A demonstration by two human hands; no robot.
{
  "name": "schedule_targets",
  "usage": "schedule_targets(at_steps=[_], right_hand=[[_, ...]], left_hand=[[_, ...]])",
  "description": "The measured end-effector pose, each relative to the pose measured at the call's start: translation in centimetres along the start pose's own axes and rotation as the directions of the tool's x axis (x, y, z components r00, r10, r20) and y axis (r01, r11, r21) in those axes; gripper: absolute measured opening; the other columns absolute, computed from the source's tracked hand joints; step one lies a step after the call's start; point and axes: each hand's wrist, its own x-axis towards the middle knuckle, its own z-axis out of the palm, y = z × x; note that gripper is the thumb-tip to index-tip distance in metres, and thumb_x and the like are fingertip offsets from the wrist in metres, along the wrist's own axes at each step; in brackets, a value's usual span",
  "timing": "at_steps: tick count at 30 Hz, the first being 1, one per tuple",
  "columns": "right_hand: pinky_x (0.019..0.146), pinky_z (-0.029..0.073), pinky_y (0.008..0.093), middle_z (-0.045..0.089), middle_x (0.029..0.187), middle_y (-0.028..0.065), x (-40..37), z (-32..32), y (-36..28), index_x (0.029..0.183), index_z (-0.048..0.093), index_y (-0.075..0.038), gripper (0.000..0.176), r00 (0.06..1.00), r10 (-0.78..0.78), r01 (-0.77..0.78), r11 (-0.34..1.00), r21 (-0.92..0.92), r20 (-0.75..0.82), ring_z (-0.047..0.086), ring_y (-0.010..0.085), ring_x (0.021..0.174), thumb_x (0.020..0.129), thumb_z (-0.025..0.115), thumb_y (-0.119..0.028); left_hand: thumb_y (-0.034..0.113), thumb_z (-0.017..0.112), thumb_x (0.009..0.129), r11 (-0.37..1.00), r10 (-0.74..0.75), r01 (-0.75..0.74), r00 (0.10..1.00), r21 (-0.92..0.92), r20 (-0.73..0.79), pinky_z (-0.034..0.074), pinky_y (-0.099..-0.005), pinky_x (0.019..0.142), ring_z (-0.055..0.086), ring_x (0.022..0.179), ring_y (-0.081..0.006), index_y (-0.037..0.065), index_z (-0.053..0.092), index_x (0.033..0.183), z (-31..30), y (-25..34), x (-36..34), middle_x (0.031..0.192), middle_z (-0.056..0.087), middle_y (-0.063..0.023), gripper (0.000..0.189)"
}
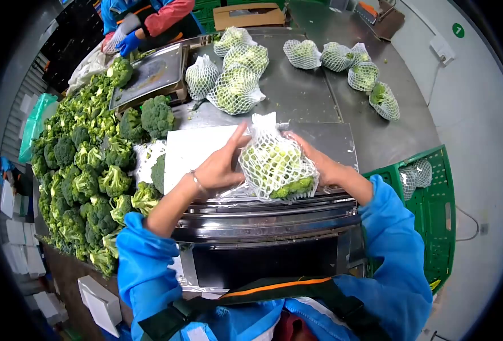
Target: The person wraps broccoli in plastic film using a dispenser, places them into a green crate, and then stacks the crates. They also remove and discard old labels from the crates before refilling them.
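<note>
Resting between both hands' fingers (237, 139), netted broccoli (277, 167)

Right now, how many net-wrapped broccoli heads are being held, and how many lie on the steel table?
Held netted broccoli, between the left hand and the right hand: 1
Netted broccoli lying on the steel table: 9
Total: 10
</note>
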Motion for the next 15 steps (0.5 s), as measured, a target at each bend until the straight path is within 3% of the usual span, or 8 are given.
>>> schedule_targets(at_steps=[2,4,5,7,10,12,14,15], right_hand=[[0.097,0.035,0.0331,0.037,0.132,0.0166,0.9,0.8,-0.7,0.133,0.029,-0.007,0.077,0.988,0.150,-0.152,0.962,0.228,0.026,0.044,0.0262,0.116,0.069,0.071,-0.012],[0.094,0.038,0.0319,0.042,0.128,0.0170,-1.0,0.6,-3.6,0.130,0.033,-0.005,0.077,0.955,0.295,-0.296,0.926,0.234,0.038,0.047,0.0259,0.112,0.066,0.073,-0.014],[0.086,0.044,0.0312,0.052,0.117,0.0159,-2.5,0.5,-4.8,0.125,0.038,-0.003,0.075,0.990,0.140,-0.138,0.982,-0.132,0.006,0.055,0.0247,0.102,0.062,0.077,-0.018],[0.083,0.046,0.0311,0.055,0.111,0.0154,-5.7,0.5,-8.4,0.122,0.041,-0.001,0.075,0.997,0.078,-0.073,0.973,-0.220,0.014,0.059,0.0252,0.095,0.060,0.078,-0.020],[0.079,0.048,0.0314,0.057,0.106,0.0154,-11.2,2.8,-11.9,0.119,0.043,0.002,0.077,0.992,0.073,-0.053,0.982,-0.181,0.102,0.062,0.0258,0.090,0.057,0.080,-0.024],[0.082,0.047,0.0309,0.058,0.105,0.0149,-15.1,5.3,-12.4,0.118,0.044,0.002,0.072,0.971,0.111,-0.091,0.991,-0.102,0.209,0.061,0.0235,0.093,0.060,0.080,-0.022],[0.084,0.046,0.0306,0.058,0.108,0.0125,-18.9,8.9,-12.7,0.118,0.045,0.001,0.068,0.922,0.318,-0.360,0.914,0.187,0.219,0.059,0.0202,0.095,0.064,0.078,-0.022],[0.086,0.046,0.0315,0.058,0.109,0.0117,-20.4,10.2,-13.1,0.120,0.045,0.001,0.069,0.833,0.503,-0.553,0.782,0.289,0.233,0.057,0.0195,0.098,0.065,0.078,-0.023]], left_hand=[[0.006,0.075,0.059,0.978,-0.117,0.106,0.992,-0.181,-0.047,0.047,-0.0315,0.080,0.058,0.092,-0.0227,0.013,0.020,0.139,0.0,0.4,-0.4,0.119,0.050,-0.0177,0.097],[0.006,0.077,0.058,0.931,-0.234,0.227,0.972,-0.287,0.007,0.050,-0.0272,0.068,0.061,0.080,-0.0171,0.012,0.021,0.138,-0.2,2.3,-1.6,0.116,0.052,-0.0170,0.098],[0.008,0.078,0.058,0.914,-0.223,0.212,0.975,-0.346,0.006,0.050,-0.0259,0.066,0.060,0.076,-0.0144,0.012,0.025,0.136,0.3,3.4,-2.6,0.114,0.053,-0.0147,0.095],[0.012,0.081,0.058,0.870,-0.201,0.180,0.979,-0.459,0.003,0.049,-0.0232,0.061,0.057,0.070,-0.0090,0.012,0.032,0.131,1.4,5.7,-4.5,0.111,0.054,-0.0102,0.089],[0.015,0.082,0.058,0.782,-0.221,0.238,0.970,-0.577,0.101,0.050,-0.0256,0.064,0.058,0.073,-0.0111,0.008,0.034,0.126,4.2,10.3,-9.1,0.108,0.055,-0.0096,0.083],[0.017,0.079,0.065,0.813,-0.204,0.261,0.965,-0.520,0.166,0.052,-0.0268,0.063,0.059,0.074,-0.0119,0.007,0.033,0.124,7.4,11.4,-13.6,0.108,0.054,-0.0106,0.076],[0.016,0.071,0.075,0.290,-0.458,0.700,0.700,-0.652,0.548,0.053,-0.0278,0.065,0.061,0.078,-0.0149,0.007,0.033,0.123,8.2,15.5,-16.8,0.109,0.053,-0.0120,0.062],[0.017,0.058,0.085,0.234,-0.426,0.710,0.689,-0.664,0.587,0.054,-0.0291,0.066,0.062,0.082,-0.0183,0.008,0.031,0.126,9.1,15.5,-19.0,0.108,0.053,-0.0127,0.049]])
